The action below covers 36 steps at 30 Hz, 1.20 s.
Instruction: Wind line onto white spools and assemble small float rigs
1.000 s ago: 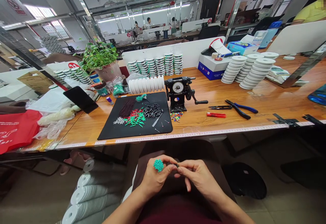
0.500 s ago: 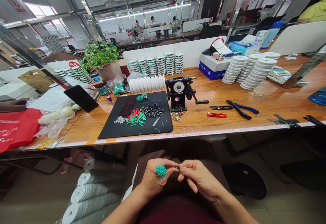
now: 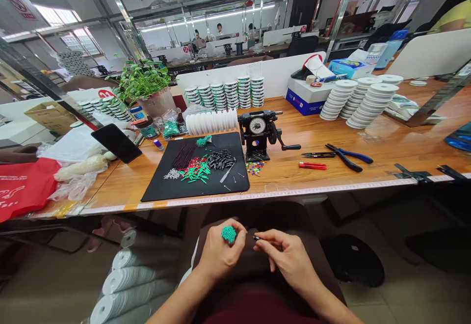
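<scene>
My left hand (image 3: 222,248) is closed around a bunch of thin pins with green bead heads (image 3: 228,234), the heads showing above the fist. Between the thumb and forefinger of my right hand (image 3: 289,255) is a small black tube-shaped piece (image 3: 256,238). Both hands are over my lap, a short gap between them. On the bench ahead lies a black mat (image 3: 162,181) bearing a heap of black pieces (image 3: 222,159), green tubes (image 3: 196,173), red tubes (image 3: 198,162), dark cords (image 3: 183,156) and small silvery parts (image 3: 171,173).
A hand-cranked winder (image 3: 258,135) carrying white spools (image 3: 211,121) stands behind the mat. Pliers (image 3: 346,157) and a red packet (image 3: 312,165) lie to the right. A measuring tape (image 3: 209,199) runs along the bench edge. Stacked white spools (image 3: 373,103) stand at the back right.
My hands have moved apart. My left hand has shifted slightly left with the green-headed bunch, and the black piece now shows in my right fingertips.
</scene>
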### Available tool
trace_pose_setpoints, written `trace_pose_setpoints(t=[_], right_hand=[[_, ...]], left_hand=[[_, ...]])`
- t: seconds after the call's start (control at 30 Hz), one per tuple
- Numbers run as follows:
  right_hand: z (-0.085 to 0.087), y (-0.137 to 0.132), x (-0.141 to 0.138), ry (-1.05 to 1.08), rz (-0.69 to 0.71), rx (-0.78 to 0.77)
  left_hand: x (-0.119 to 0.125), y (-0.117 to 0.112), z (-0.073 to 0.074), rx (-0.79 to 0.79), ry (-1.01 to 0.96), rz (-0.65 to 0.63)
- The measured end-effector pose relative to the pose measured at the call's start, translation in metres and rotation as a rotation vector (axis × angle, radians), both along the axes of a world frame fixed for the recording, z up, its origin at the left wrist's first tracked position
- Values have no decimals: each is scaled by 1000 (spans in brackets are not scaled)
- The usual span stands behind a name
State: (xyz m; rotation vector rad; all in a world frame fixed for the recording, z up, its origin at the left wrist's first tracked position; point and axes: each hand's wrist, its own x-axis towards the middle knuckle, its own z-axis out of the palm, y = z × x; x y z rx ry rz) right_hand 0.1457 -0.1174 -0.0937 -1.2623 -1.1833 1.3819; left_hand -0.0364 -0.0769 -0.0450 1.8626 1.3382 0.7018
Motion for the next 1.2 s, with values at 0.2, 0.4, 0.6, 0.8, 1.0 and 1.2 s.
trace_pose_setpoints(t=[0.2,0.4,0.6,0.8,1.0,1.2], right_hand=[[7,-8,1,-391,-33,408],[9,-6,1,-382,-9,303],[12,-7,3,-492,-59,361],[16,-6,5,-624,-69,452],[21,-5,5,-758,-71,577],[23,-7,5,-825,-47,645]], left_hand=[[5,6,-6,-369,-227,-75],[5,8,-13,-374,-297,-16],[6,9,-10,-379,-277,30],[7,9,-6,-364,-273,22],[4,9,-8,-328,-236,4],[3,9,-11,-316,-193,-35]])
